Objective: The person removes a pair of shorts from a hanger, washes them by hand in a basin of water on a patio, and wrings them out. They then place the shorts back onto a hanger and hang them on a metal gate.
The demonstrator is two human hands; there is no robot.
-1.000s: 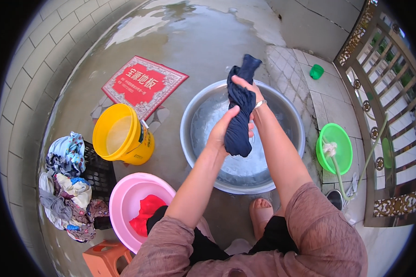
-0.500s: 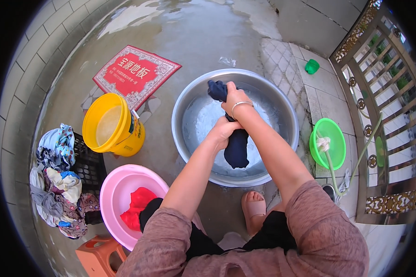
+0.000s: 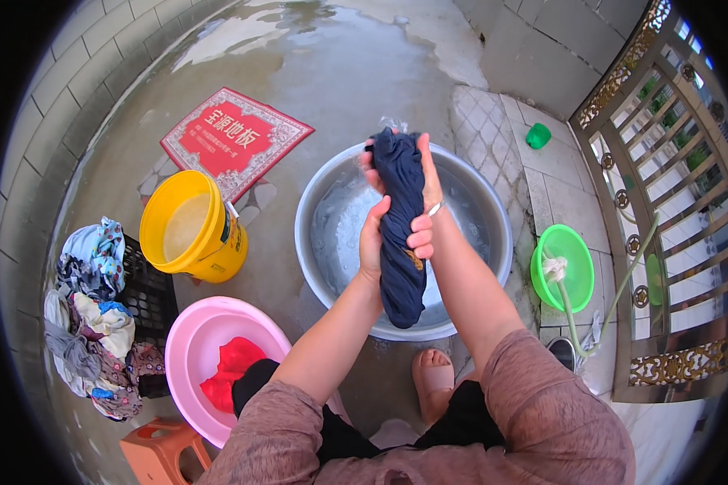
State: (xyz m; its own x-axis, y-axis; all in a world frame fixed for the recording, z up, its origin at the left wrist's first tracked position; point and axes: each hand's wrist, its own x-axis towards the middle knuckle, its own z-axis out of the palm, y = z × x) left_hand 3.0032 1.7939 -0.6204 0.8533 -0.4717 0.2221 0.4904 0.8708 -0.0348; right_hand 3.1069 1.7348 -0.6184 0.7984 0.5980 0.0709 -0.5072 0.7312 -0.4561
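Note:
A twisted dark navy cloth garment point(image 3: 399, 275), with a small tan patch showing on it, is held lengthwise over a large silver metal basin point(image 3: 306, 234) with water in it. My left hand point(image 3: 372, 237) wraps round the middle of the roll, its fingertips coming out on the right side. Farther up, my right hand point(image 3: 432, 182) cups the far end from beneath, thumb on the right and fingers showing at the left; a bracelet circles that wrist. The garment's near end hangs over the basin's near rim.
At the left stand a yellow bucket point(image 3: 233, 255), a pink basin point(image 3: 179, 356) with red cloth point(image 3: 233, 368), a black crate point(image 3: 158, 283) beside piled clothes point(image 3: 97, 331), and an orange stool point(image 3: 158, 449). A green basin point(image 3: 584, 275) with a hose point(image 3: 570, 311) sits right, near a metal gate point(image 3: 623, 267).
The garment has come up toward me and looks thicker and more rolled. My right hand has turned to cup its far end from below, while my left hand has shifted its grip round the middle.

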